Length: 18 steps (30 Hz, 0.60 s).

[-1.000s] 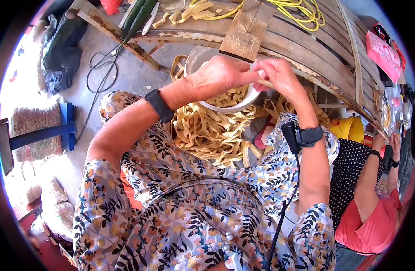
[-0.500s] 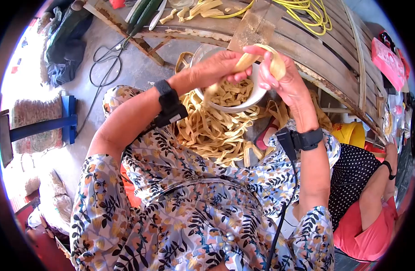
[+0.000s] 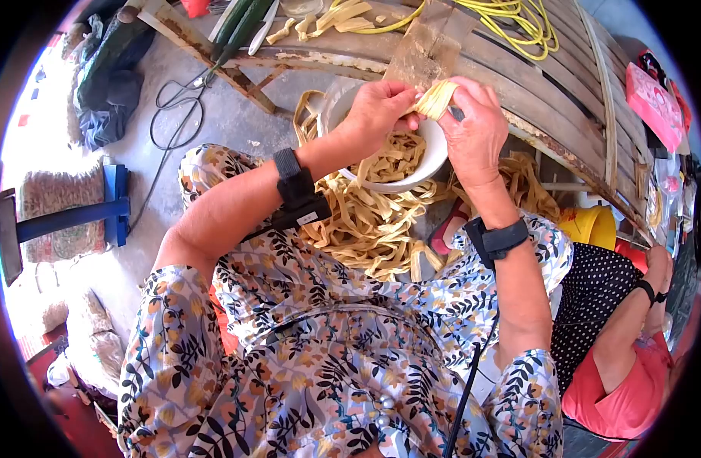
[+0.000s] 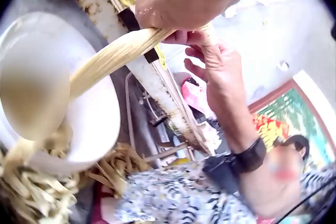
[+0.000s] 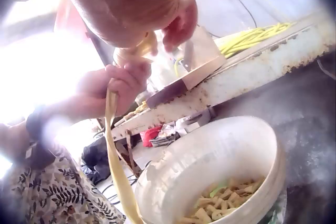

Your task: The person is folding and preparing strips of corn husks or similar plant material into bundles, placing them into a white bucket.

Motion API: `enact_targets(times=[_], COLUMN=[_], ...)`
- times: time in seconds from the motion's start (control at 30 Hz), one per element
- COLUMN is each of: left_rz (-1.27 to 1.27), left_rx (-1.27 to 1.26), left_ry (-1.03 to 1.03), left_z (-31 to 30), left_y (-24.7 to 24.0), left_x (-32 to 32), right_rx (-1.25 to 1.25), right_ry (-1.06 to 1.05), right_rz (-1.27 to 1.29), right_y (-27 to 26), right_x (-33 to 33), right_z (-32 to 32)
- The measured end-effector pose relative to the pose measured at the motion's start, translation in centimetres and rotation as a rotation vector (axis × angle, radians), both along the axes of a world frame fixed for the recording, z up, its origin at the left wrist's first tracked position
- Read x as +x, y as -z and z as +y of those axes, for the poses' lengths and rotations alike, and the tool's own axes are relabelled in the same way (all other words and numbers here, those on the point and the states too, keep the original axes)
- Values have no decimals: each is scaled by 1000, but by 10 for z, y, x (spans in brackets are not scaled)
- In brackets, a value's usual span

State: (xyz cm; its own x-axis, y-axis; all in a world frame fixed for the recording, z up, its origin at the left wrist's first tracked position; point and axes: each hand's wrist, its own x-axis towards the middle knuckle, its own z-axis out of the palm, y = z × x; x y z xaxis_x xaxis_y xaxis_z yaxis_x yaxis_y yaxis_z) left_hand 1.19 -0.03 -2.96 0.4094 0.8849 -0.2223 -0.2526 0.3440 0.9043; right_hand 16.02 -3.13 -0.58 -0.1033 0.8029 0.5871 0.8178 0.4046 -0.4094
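Note:
Over a white bucket, both hands hold a long, flat, pale yellow strip. My left hand pinches it between thumb and fingers. The strip loops around the fingers of my right hand, with its thumb close below. In the left wrist view, a length of the strip slants down toward the bucket. From the left hand the strip hangs past the rim in the right wrist view. Short cut or knotted pieces lie inside the bucket, and long strips are heaped beside it.
A slatted wooden bench with a rusty frame stands ahead, bearing a board, yellow cord and dark green cucumbers. At right sit a yellow bucket and another person. A black cable lies on the floor.
The hands moved apart, showing the strip bent over the right hand's fingers. Now they are close together again, with the strip wrapped round the right fingers and the left hand pinching it.

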Motion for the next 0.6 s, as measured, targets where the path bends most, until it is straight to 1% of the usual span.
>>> enact_targets(times=[0.03, 0.07, 0.1, 0.17, 0.2, 0.27, 0.3, 0.37, 0.4, 0.47, 0.5, 0.53, 0.57, 0.6], left_rz=[98, 196, 294, 269, 258, 349, 393, 504, 577, 672, 570, 467, 363, 212], left_rx=[122, 242, 360, 378, 382, 413, 428, 538, 584, 651, 502, 356, 210, 78], left_ry=[-1, -1, -1, 49, 75, 103, 116, 95, 87, 58, 52, 46, 41, 86], left_z=[0, -2, -3, -1, -2, -7, -9, -12, -13, -11, -10, -9, -9, -8], left_y=[-7, -14, -17, -13, -15, -22, -25, -18, -16, -8, -9, -12, -13, -13], left_x=[-2, -4, -6, -9, -10, -11, -11, -7, -5, -5, -5, -5, -4, -5], right_rx=[-57, -300, -389, -570, -633, -755, -715, -636, -621, -324, -178, -265, -271, -278], right_ry=[19, -11, -57, -150, -153, -156, -160, -161, -32, -115, -157, -199, -221, -242], right_rz=[39, 277, 358, 522, 535, 561, 563, 569, 440, 349, 302, 472, 591, 710], right_y=[1, 3, 8, 20, 18, 12, 19, 38, 25, 27, 27, 25, 20, 13], right_x=[-2, -3, 0, 6, 6, 5, 6, 8, 1, -4, -5, -4, -2, 0], right_z=[0, 2, 6, 13, 12, 10, 11, 14, 7, 5, 4, 2, 3, 4])
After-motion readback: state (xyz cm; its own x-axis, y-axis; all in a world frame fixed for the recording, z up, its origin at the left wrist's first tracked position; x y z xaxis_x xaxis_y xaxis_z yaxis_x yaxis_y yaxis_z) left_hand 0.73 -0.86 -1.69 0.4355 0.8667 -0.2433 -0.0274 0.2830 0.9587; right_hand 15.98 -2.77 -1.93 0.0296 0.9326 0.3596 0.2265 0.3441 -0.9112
